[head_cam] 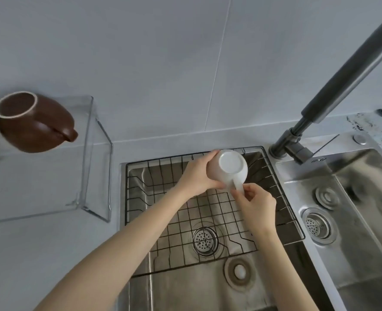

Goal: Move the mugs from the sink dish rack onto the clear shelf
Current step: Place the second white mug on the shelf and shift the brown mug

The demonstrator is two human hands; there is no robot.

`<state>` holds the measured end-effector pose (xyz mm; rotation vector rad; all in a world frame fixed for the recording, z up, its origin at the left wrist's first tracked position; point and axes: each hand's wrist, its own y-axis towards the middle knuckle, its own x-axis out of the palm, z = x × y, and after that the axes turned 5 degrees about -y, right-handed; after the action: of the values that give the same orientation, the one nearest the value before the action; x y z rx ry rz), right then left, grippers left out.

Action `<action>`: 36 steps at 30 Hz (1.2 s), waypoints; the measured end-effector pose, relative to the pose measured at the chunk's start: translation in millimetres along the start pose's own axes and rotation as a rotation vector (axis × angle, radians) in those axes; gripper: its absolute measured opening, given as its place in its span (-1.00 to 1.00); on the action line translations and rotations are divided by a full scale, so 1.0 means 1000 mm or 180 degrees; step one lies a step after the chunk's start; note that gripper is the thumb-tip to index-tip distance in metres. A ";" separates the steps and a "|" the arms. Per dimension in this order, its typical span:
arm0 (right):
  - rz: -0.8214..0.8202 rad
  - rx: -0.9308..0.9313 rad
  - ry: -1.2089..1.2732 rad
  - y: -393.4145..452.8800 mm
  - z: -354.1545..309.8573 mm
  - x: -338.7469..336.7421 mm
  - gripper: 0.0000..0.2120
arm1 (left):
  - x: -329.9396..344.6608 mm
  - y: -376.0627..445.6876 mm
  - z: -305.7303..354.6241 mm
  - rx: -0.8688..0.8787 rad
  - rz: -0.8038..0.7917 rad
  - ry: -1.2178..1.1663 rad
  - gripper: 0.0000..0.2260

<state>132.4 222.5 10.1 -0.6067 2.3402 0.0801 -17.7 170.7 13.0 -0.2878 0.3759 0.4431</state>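
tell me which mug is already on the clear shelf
The brown mug, upright on the clear shelf at left. The white mug is upside down in both hands above the dish rack.

The white mug (pixel 228 170) is seen bottom-up, so its mouth and inside can't be made out, and its left side is covered by the left hand (pixel 196 176). Part of the handle is hidden under the right hand (pixel 256 208) fingers. The faucet (pixel 342 86) gets cut off at the top right edge, spout never seen. The clear shelf (pixel 89 153) runs off the left edge, and the brown mug (pixel 33 122) on it is smeared by wide-angle stretch. The right basin (pixel 365 209) is cropped by the right edge.
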 end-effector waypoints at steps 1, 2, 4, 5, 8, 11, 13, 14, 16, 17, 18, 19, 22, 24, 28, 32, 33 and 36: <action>-0.0013 -0.0118 0.0034 -0.002 -0.011 -0.004 -0.80 | -0.010 -0.006 0.007 0.0016 0.0089 -0.0012 -0.15; -0.0028 -0.0223 0.0059 -0.005 -0.023 -0.007 -0.79 | -0.019 -0.013 0.013 0.0025 0.0195 -0.0023 -0.14; -0.0046 -0.0452 0.0115 -0.010 -0.046 -0.012 -0.79 | -0.039 -0.028 0.025 0.0081 0.0471 -0.0079 -0.14; -0.0043 -0.0537 0.0145 -0.012 -0.057 -0.014 -0.80 | -0.047 -0.036 0.031 0.0110 0.0603 -0.0115 -0.15; -0.0045 -0.0891 0.0231 -0.019 -0.097 -0.019 -0.80 | -0.078 -0.062 0.051 0.0251 0.1008 -0.0100 -0.19; -0.0113 -0.1197 0.0296 -0.028 -0.133 -0.019 -0.82 | -0.110 -0.089 0.064 0.0295 0.1332 0.0084 -0.25; -0.0232 -0.1339 0.0377 -0.037 -0.156 -0.012 -0.80 | -0.133 -0.108 0.067 0.0323 0.1551 0.0270 -0.30; -0.0292 -0.1398 0.0424 -0.041 -0.168 -0.009 -0.80 | -0.144 -0.117 0.068 0.0309 0.1660 0.0363 -0.30; -0.0435 -0.1518 0.0511 -0.052 -0.188 0.002 -0.81 | -0.166 -0.135 0.065 0.0209 0.1861 0.0566 -0.25; -0.0519 -0.1564 0.0528 -0.057 -0.197 0.008 -0.82 | -0.175 -0.144 0.063 0.0168 0.1941 0.0673 -0.23; -0.0612 -0.1606 0.0547 -0.061 -0.204 0.013 -0.83 | -0.183 -0.152 0.060 0.0141 0.2008 0.0744 -0.23; -0.0720 -0.1647 0.0568 -0.065 -0.211 0.019 -0.85 | -0.191 -0.162 0.056 0.0122 0.2092 0.0792 -0.24; -0.1106 -0.1700 0.0616 -0.076 -0.231 0.037 -0.90 | -0.210 -0.187 0.044 -0.0003 0.2348 0.0813 -0.25; -0.1343 -0.1676 0.0583 -0.078 -0.240 0.045 -0.92 | -0.216 -0.197 0.036 -0.0070 0.2473 0.0761 -0.27; -0.1774 -0.1702 0.0444 -0.079 -0.251 0.063 -0.95 | -0.227 -0.211 0.019 -0.0253 0.2590 0.0536 -0.29; -0.2053 -0.1615 0.0539 -0.078 -0.254 0.079 -0.93 | -0.230 -0.218 0.004 -0.0312 0.2613 0.0361 -0.28; -0.2099 -0.1603 0.0535 -0.078 -0.254 0.082 -0.93 | -0.230 -0.218 0.001 -0.0331 0.2643 0.0333 -0.29; -0.2202 -0.1593 0.0474 -0.077 -0.254 0.090 -0.93 | -0.230 -0.218 -0.008 -0.0370 0.2730 0.0246 -0.32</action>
<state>-49.6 61.3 149.3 -1.6808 2.1161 0.3119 -111.0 -103.9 141.8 -0.2467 0.5442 1.3011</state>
